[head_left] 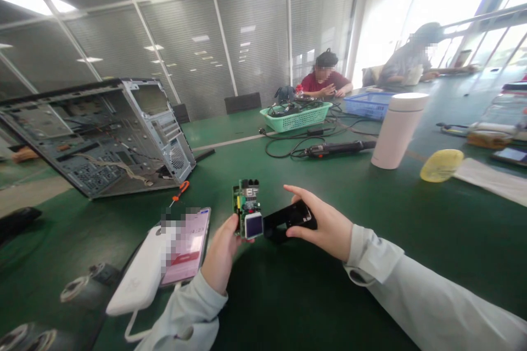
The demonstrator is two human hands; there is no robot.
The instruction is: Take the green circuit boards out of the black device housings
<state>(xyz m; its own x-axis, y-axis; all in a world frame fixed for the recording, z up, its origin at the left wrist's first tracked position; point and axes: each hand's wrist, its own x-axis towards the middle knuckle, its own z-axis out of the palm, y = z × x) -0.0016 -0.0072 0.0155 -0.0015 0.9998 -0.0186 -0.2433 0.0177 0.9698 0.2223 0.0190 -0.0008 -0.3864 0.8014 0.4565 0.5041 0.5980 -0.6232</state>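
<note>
Glass panels point(181, 38) and daylight from the windows frame a long green table point(391, 214), where a person's left hand point(224, 249) grips a small circuit board point(247, 203) upright by its lower part, fingers closed around the edges, small screen point(254, 225) facing the wearer. The right hand point(329, 225) pinches a glossy black case point(288, 223) between thumb and fingers, forefinger lifted clear. Board and case sit side by side above the table; whether they touch cannot be told. Handling the pair well likely calls for a light grip on the board's edges, no pressure on the screen, and a steady, level case. An open computer tower point(171, 131) stands to the left, beyond a phone point(193, 247); a green basket point(288, 122) of cables, a power screwdriver point(341, 148) and a pale flask point(397, 131) lie farther across. Two people sit in the background.
</note>
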